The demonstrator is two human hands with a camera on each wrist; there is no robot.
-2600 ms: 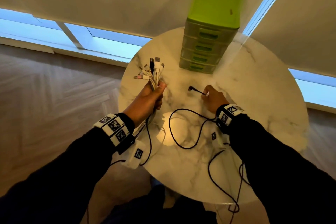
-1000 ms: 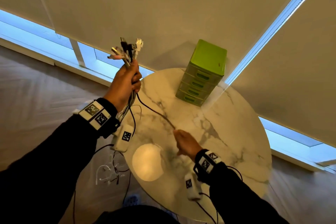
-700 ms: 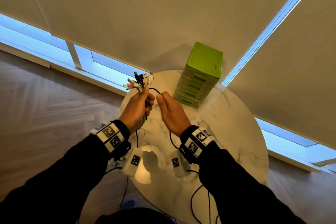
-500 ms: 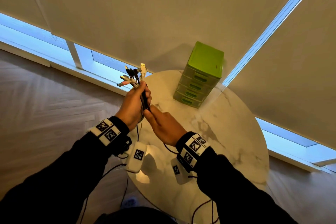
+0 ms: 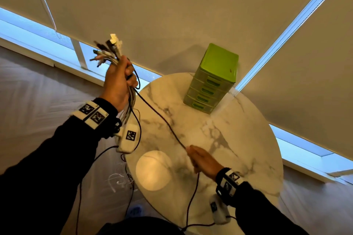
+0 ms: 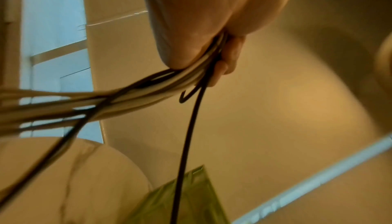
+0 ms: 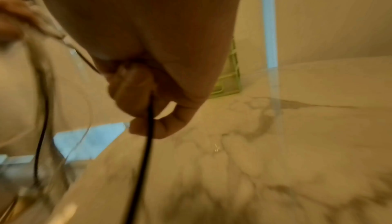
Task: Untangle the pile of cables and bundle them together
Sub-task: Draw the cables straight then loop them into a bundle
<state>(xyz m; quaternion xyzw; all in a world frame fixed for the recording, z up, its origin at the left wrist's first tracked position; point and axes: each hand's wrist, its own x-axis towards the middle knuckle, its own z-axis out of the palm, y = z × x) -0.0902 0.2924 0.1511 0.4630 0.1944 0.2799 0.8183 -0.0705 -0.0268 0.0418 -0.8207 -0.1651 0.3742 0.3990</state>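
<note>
So a whole bundle of cables (image 5: 122, 82) is gripped in the left hand (image 5: 119, 80), which is raised up off the table's 10 o'clock edge, fingers wrapped tight around the lot. The connector ends (image 5: 107, 49) are fanned out above the fist, white and dark ones mixed, kinda blurry. The loose tails are left hanging down past the wrist toward the floor.

One black cable (image 5: 162, 118) is stretched taut from that fist down to the right hand (image 5: 203, 161), toward 4 o'clock from it. It's pinched there between curled fingers (image 7: 135, 93), as seen from the right wrist view, and the rest is trailed off the table's near edge.

The round marble table (image 5: 238, 139) is topped by a green mini drawer unit (image 5: 214, 78) at its 12 o'clock side, well apart from both hands. A few white cable ends (image 5: 118, 181) are spotted on the floor by the table's 8 o'clock edge.
</note>
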